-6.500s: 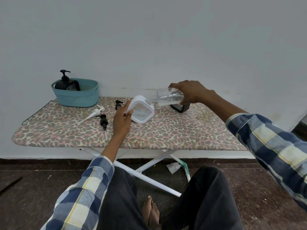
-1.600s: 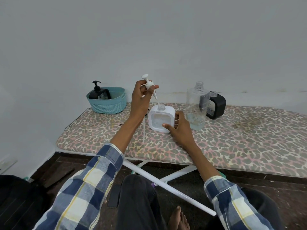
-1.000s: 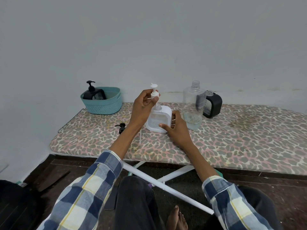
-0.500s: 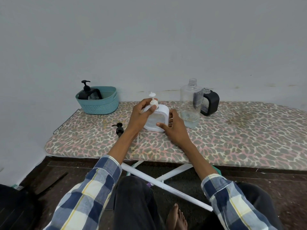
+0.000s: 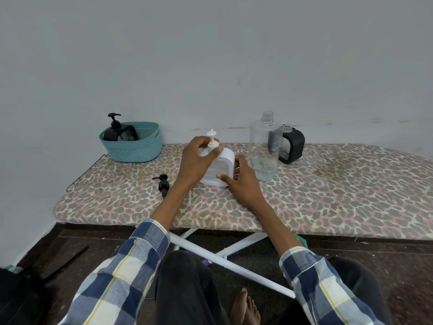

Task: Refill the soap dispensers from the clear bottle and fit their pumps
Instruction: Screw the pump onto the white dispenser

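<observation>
White dispenser [image 5: 220,167] braced upright by right hand [image 5: 241,181], fingers wrapped round it, so white pump [image 5: 212,143], pinched by left hand [image 5: 196,160], can be seated.

**Figure: Dress of the seated person, seen from the head camera**

Both forearms are bare from the wrist to the rolled cuffs. The left sleeve [image 5: 131,273] and the right sleeve [image 5: 328,289] belong to one checked shirt, woven in broad navy, pale blue and cream blocks crossed by thin yellow lines. Each cuff is turned back once, showing a lighter inner face along the fold. The legs are covered by dark, near-black trousers [image 5: 185,289] of a plain, matt cloth with no visible pattern. A bare foot [image 5: 244,308] shows between the knees, without sock or shoe. The left hand [image 5: 195,160] and the right hand [image 5: 241,181] wear no gloves.
</observation>
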Action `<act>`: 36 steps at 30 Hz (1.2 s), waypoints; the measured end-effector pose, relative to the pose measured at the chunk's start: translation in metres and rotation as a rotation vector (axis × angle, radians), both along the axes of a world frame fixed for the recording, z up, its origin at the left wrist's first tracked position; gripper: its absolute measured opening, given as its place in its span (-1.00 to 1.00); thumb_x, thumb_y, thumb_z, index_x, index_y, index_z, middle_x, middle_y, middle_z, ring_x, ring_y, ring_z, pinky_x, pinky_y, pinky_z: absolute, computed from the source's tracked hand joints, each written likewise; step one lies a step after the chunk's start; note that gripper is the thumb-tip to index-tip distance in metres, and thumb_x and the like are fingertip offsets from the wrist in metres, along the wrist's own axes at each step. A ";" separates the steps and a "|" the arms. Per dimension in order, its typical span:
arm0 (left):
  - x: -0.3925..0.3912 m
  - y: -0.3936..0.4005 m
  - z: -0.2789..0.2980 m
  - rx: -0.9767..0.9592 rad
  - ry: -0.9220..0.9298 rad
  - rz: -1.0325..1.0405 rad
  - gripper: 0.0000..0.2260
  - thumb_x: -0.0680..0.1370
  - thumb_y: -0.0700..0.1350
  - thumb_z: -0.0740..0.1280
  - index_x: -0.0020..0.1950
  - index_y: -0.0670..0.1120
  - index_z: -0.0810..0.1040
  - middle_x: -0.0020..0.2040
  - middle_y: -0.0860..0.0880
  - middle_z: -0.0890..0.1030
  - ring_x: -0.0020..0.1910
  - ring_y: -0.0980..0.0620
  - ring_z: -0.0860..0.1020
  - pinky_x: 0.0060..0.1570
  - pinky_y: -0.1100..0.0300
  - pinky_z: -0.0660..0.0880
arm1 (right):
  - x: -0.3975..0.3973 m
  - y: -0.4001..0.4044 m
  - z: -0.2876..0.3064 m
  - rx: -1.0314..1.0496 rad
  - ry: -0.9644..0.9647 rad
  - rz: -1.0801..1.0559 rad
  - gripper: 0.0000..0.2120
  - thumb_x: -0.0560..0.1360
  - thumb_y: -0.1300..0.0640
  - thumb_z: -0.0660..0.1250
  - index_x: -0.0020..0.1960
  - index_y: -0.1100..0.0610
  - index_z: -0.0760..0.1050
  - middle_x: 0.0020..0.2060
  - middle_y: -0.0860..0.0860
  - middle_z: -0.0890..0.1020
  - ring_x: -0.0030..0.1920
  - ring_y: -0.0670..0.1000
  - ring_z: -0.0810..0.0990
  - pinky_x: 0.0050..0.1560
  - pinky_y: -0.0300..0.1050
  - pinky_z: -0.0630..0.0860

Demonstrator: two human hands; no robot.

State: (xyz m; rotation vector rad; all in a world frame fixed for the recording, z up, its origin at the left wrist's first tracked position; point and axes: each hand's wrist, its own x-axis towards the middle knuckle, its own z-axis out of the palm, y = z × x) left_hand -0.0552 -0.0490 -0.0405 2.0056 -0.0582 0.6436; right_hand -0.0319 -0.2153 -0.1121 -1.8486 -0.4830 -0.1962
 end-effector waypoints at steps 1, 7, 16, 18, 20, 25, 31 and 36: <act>0.001 0.000 -0.002 0.019 -0.028 0.025 -0.71 0.56 -0.01 0.57 0.22 -0.08 0.67 0.14 0.07 0.69 0.10 0.27 0.61 0.07 0.46 0.46 | 0.000 0.000 0.000 0.003 0.004 0.001 -0.46 0.52 -0.08 0.57 0.36 0.05 0.41 0.14 -0.02 0.64 0.09 -0.04 0.65 0.05 -0.03 0.66; 0.001 0.004 0.002 0.023 -0.003 0.001 -0.65 0.53 -0.04 0.58 0.30 -0.04 0.70 0.18 0.11 0.72 0.16 0.19 0.65 0.20 0.29 0.55 | 0.001 0.000 -0.001 0.008 0.006 0.004 -0.45 0.51 -0.08 0.57 0.37 0.04 0.40 0.14 -0.04 0.64 0.09 -0.07 0.65 0.06 -0.07 0.66; -0.002 0.008 0.013 0.066 0.060 -0.082 -0.76 0.59 -0.16 0.50 0.25 -0.04 0.71 0.14 0.11 0.76 0.18 0.20 0.68 0.26 0.19 0.56 | 0.000 0.000 0.000 0.010 -0.017 0.010 -0.46 0.53 -0.07 0.56 0.39 0.04 0.41 0.12 -0.07 0.63 0.06 -0.14 0.62 -0.01 -0.19 0.61; -0.003 0.009 0.015 0.065 0.076 -0.112 -0.76 0.62 -0.18 0.46 0.28 -0.05 0.71 0.14 0.10 0.76 0.17 0.23 0.68 0.19 0.30 0.56 | -0.001 -0.001 0.001 0.012 -0.011 0.011 -0.48 0.54 -0.05 0.56 0.37 0.02 0.41 0.09 -0.12 0.61 0.04 -0.21 0.60 -0.05 -0.33 0.55; -0.004 0.009 0.017 0.068 0.076 -0.124 -0.76 0.64 -0.20 0.44 0.30 -0.07 0.71 0.14 0.10 0.76 0.16 0.27 0.67 0.14 0.39 0.52 | -0.002 -0.001 0.002 0.014 -0.006 0.010 -0.48 0.54 -0.05 0.56 0.38 0.01 0.41 0.08 -0.14 0.60 0.04 -0.24 0.59 -0.08 -0.38 0.52; -0.004 0.009 0.013 0.060 0.083 -0.124 -0.71 0.68 -0.22 0.37 0.39 -0.06 0.64 0.33 0.07 0.66 0.30 0.12 0.62 0.32 0.15 0.53 | -0.001 -0.001 0.001 0.011 -0.012 0.004 -0.46 0.53 -0.06 0.56 0.40 0.05 0.42 0.11 -0.10 0.61 0.04 -0.19 0.59 -0.04 -0.24 0.56; -0.006 0.011 0.006 -0.134 0.054 -0.023 -0.64 0.69 -0.34 0.19 0.35 -0.03 0.61 0.27 0.04 0.66 0.20 0.22 0.63 0.22 0.27 0.55 | 0.000 -0.001 0.000 0.010 0.007 0.012 -0.43 0.53 -0.05 0.56 0.42 0.07 0.42 0.17 -0.06 0.61 0.11 -0.03 0.61 0.04 -0.12 0.60; -0.006 0.002 -0.001 -0.208 0.054 -0.038 -0.81 0.70 -0.01 0.38 0.24 -0.08 0.60 0.20 0.01 0.67 0.17 0.12 0.63 0.12 0.24 0.51 | 0.000 -0.001 0.001 0.016 0.011 0.012 -0.45 0.53 -0.04 0.57 0.39 0.07 0.42 0.12 -0.07 0.61 0.06 -0.08 0.63 -0.01 -0.17 0.60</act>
